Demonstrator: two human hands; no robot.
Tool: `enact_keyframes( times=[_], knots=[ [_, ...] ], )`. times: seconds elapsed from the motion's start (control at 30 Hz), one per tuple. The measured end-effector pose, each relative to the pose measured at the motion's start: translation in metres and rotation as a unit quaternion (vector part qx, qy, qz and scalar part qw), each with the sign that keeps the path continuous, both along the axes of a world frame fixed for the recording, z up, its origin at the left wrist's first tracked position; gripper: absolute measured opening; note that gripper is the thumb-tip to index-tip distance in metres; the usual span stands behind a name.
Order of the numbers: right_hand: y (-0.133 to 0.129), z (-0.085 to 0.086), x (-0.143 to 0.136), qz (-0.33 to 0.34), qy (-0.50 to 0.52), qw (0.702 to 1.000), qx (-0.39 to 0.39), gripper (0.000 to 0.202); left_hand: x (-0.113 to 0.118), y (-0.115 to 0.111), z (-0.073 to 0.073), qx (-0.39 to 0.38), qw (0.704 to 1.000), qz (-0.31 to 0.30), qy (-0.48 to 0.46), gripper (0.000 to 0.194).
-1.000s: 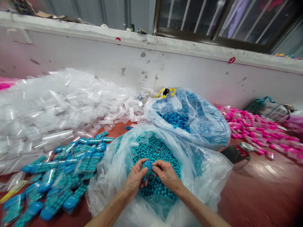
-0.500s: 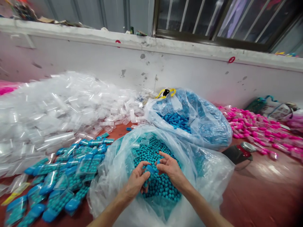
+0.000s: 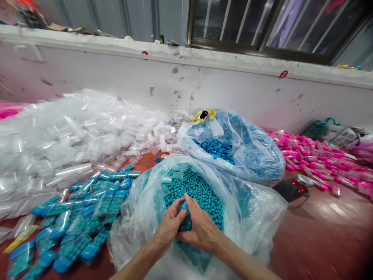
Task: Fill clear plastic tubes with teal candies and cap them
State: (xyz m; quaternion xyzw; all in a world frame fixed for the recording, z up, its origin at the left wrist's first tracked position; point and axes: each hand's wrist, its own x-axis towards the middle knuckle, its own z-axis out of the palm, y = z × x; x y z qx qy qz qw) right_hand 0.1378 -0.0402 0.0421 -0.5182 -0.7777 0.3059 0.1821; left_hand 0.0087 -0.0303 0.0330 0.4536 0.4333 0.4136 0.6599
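Note:
A clear plastic bag [image 3: 140, 202] lies open at the lower middle, full of small teal balls [image 3: 208, 198]. Over the balls, my left hand [image 3: 170, 221] is closed on a small blue-topped container [image 3: 184, 208], which the fingers mostly cover. My right hand [image 3: 201, 227] meets it from the right, its fingers pressed against the same container. Left of the bag lie many filled containers [image 3: 84, 217] with blue caps and teal balls inside.
Behind is a bag of blue caps [image 3: 215, 149]. Empty clear containers [image 3: 81, 128] heap up at the left. Pink-capped containers [image 3: 309, 155] spread at the right, near a dark object with a metal lid [image 3: 304, 180]. A white wall [image 3: 233, 85] stands behind.
My right hand has moved left and closed in on the container beside my left hand. The blue piece at its fingertips no longer shows separately.

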Motion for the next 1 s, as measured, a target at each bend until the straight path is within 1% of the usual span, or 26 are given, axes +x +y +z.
enact_keyframes(
  times=[0.07,0.17,0.23,0.3,0.4,0.43,0.5,0.57,0.6,0.67,0.7,0.73,0.8,0.83,0.87,0.9,0.93,0.97,1.0],
  knots=[
    [-0.002,0.001,-0.005,-0.011,-0.028,0.997,0.066,0.089,0.001,-0.001,0.002,0.006,1.0,0.014,0.011,0.037],
    [-0.005,0.002,-0.008,0.01,-0.074,0.991,0.108,0.083,0.006,-0.003,0.003,0.017,0.998,0.048,0.026,0.026],
    [-0.006,0.001,-0.008,0.02,-0.094,0.99,0.106,0.084,0.009,-0.005,-0.001,0.029,0.996,0.072,0.044,0.021],
    [-0.007,-0.001,-0.008,0.024,-0.097,0.991,0.086,0.085,0.011,-0.007,-0.008,0.038,0.993,0.09,0.071,0.017],
    [-0.007,-0.003,-0.006,0.034,-0.065,0.997,0.04,0.087,0.012,-0.008,-0.014,0.061,0.987,0.098,0.107,0.014],
    [-0.006,-0.003,-0.005,0.044,-0.037,0.998,0.018,0.089,0.01,-0.008,-0.012,0.068,0.987,0.091,0.114,0.014],
    [-0.002,-0.001,-0.001,0.065,0.047,0.996,-0.038,0.094,-0.001,-0.008,-0.003,0.075,0.985,0.068,0.137,0.02],
    [0.006,0.001,0.003,0.077,0.118,0.986,-0.089,0.092,-0.023,-0.008,0.012,0.078,0.977,0.062,0.19,0.03],
    [0.011,0.001,0.003,0.077,0.124,0.985,-0.09,0.086,-0.038,-0.007,0.021,0.084,0.966,0.077,0.233,0.035],
    [0.023,0.0,0.0,0.076,0.067,0.994,-0.039,0.066,-0.074,-0.004,0.037,0.108,0.929,0.125,0.332,0.04],
    [0.03,-0.001,-0.004,0.079,0.019,0.997,0.002,0.056,-0.093,-0.002,0.044,0.126,0.898,0.164,0.388,0.041],
    [0.037,-0.004,-0.01,0.083,-0.031,0.995,0.042,0.05,-0.111,0.001,0.05,0.139,0.857,0.192,0.458,0.044],
    [0.052,-0.01,-0.027,0.088,-0.112,0.985,0.096,0.045,-0.139,0.006,0.057,0.154,0.75,0.24,0.597,0.047],
    [0.059,-0.014,-0.036,0.085,-0.14,0.98,0.114,0.046,-0.147,0.008,0.058,0.171,0.695,0.258,0.649,0.049],
    [0.066,-0.018,-0.044,0.079,-0.162,0.975,0.13,0.046,-0.151,0.009,0.058,0.193,0.649,0.273,0.684,0.049],
    [0.072,-0.022,-0.051,0.073,-0.178,0.971,0.141,0.041,-0.151,0.009,0.057,0.222,0.618,0.282,0.699,0.048],
    [0.078,-0.026,-0.056,0.07,-0.189,0.968,0.149,0.033,-0.146,0.009,0.054,0.255,0.607,0.281,0.698,0.046],
    [0.083,-0.029,-0.059,0.07,-0.194,0.966,0.153,0.025,-0.138,0.008,0.05,0.286,0.614,0.27,0.685,0.044],
    [0.087,-0.032,-0.06,0.073,-0.198,0.965,0.156,0.022,-0.128,0.007,0.045,0.313,0.634,0.249,0.662,0.041]
  ],
)
